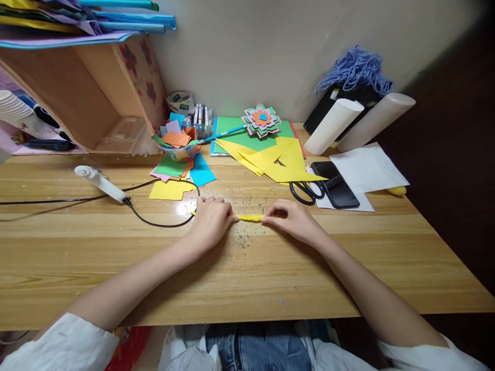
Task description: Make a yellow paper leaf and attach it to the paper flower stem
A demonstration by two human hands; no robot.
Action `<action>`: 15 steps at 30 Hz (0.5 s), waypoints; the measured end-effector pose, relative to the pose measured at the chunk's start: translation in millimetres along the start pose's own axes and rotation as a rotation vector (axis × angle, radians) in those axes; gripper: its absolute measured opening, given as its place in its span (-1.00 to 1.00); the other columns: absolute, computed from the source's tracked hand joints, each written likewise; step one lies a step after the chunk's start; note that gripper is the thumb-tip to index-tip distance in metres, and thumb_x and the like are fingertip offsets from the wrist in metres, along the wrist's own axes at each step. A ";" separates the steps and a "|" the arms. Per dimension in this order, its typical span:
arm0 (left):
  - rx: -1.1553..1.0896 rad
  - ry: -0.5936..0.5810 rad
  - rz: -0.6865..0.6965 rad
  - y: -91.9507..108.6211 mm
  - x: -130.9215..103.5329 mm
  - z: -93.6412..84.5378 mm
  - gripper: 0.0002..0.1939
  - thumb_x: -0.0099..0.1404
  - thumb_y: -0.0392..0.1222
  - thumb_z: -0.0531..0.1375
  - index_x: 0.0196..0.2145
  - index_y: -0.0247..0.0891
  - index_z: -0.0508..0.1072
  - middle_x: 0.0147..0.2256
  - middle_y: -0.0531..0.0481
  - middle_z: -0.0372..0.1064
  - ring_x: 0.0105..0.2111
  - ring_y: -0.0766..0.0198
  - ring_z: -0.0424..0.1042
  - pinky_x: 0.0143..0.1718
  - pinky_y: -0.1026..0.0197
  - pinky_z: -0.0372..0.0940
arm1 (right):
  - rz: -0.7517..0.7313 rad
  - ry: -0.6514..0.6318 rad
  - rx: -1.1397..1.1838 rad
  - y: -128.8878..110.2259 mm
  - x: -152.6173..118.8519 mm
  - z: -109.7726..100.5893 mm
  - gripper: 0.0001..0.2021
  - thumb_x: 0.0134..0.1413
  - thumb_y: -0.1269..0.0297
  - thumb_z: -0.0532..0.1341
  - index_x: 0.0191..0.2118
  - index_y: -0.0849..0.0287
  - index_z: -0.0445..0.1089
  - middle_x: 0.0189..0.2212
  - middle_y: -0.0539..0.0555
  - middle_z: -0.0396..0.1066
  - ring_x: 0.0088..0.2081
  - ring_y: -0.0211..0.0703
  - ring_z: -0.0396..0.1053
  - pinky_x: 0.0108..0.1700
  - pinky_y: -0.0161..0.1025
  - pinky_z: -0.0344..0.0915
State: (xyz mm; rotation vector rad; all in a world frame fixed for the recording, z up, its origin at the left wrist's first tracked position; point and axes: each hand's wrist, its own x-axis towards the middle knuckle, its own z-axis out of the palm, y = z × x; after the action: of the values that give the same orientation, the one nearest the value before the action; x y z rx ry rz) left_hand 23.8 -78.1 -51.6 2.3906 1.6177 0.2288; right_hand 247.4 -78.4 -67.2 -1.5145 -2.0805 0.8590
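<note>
A narrow yellow paper strip point(250, 218) stretches between my two hands, low over the wooden table point(247, 278). My left hand point(212, 220) pinches it on one side, its fingers closed, and a bit of yellow shows beyond the knuckles. At the other end, my right hand point(292, 220) grips the strip between thumb and forefinger. Scissors with black handles point(305, 193) lie just beyond my right hand, partly under yellow paper sheets point(280, 162). Part of the strip is hidden beneath my left hand.
A white glue gun point(101, 184) with a looping black cord lies left. Behind are cut paper squares point(170, 189), a bowl of scraps point(180, 150), a layered paper flower point(262, 121) and a cardboard box point(104, 98). A phone point(335, 185) and white rolls point(334, 126) sit right.
</note>
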 end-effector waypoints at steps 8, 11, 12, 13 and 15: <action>-0.023 -0.047 0.001 -4.8 2.8 -5.5 -0.79 0.10 -0.03 0.21 -0.51 -0.23 0.44 -0.44 -0.02 0.43 -0.34 0.13 0.32 -0.27 0.12 -0.02 | 0.034 0.023 0.000 -0.2 1.1 5.7 -0.81 -0.11 0.14 0.25 -0.52 0.16 0.38 -0.52 0.00 0.38 -0.47 -0.23 0.29 -0.43 -0.29 0.17; 0.026 -0.074 0.010 -9.5 3.8 -8.7 -0.81 0.10 -0.07 0.22 -0.54 -0.23 0.45 -0.45 -0.03 0.44 -0.36 0.13 0.32 -0.26 0.10 -0.02 | 0.043 0.026 -0.004 -1.8 0.6 4.8 -0.81 -0.11 0.15 0.25 -0.52 0.16 0.37 -0.52 0.00 0.38 -0.46 -0.21 0.30 -0.42 -0.28 0.18; 0.036 -0.079 0.017 -11.1 4.1 -9.5 -0.82 0.10 -0.08 0.22 -0.54 -0.22 0.46 -0.46 -0.03 0.44 -0.37 0.14 0.32 -0.25 0.09 -0.03 | 0.047 0.023 -0.004 -2.9 0.5 4.3 -0.82 -0.11 0.15 0.25 -0.52 0.16 0.38 -0.51 0.00 0.38 -0.45 -0.21 0.30 -0.41 -0.28 0.18; 0.042 -0.083 0.023 -12.6 4.3 -10.4 -0.84 0.10 -0.10 0.21 -0.54 -0.22 0.46 -0.46 -0.03 0.45 -0.38 0.15 0.32 -0.24 0.08 -0.03 | 0.053 0.020 -0.005 -4.1 0.5 3.9 -0.82 -0.11 0.16 0.25 -0.52 0.16 0.37 -0.51 0.00 0.38 -0.45 -0.21 0.30 -0.40 -0.28 0.18; 0.047 -0.098 0.018 -15.0 4.8 -12.6 -0.85 0.10 -0.12 0.21 -0.55 -0.21 0.47 -0.46 -0.03 0.46 -0.39 0.16 0.32 -0.23 0.07 -0.03 | 0.069 0.016 -0.011 -6.1 0.7 3.0 -0.82 -0.12 0.16 0.26 -0.53 0.16 0.37 -0.51 0.00 0.38 -0.45 -0.21 0.30 -0.41 -0.28 0.18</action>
State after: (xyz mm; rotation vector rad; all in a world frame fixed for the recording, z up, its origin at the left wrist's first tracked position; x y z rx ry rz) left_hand 8.9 -66.8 -43.8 2.4120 1.5755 0.0767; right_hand 241.0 -79.8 -65.2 -1.6022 -2.0352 0.8588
